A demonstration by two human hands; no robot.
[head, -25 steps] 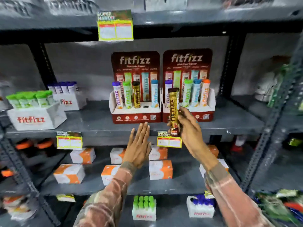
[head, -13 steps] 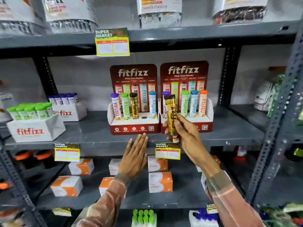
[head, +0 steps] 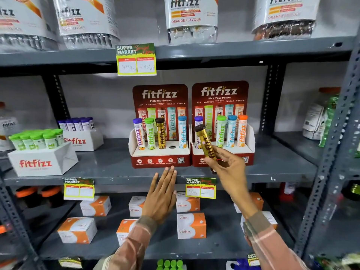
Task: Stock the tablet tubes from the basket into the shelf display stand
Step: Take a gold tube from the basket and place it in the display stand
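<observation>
Grey steel shelf (head: 109, 164): I judge my right hand (head: 228, 168), fingers pinching the tilted gold cylindrical tablet tube (head: 206, 142), may topple neighbouring tubes in the red cardboard display stand (head: 248, 152); left hand (head: 162, 195) flat, empty.

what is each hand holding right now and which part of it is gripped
The right hand pinches the gold tablet tube by its lower end, brown cap tilted up-left. The left hand holds nothing.

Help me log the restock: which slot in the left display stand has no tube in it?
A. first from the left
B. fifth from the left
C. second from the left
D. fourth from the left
D: in the left display stand, the empty hole lies between the gold tube and the blue-capped tube.
</observation>
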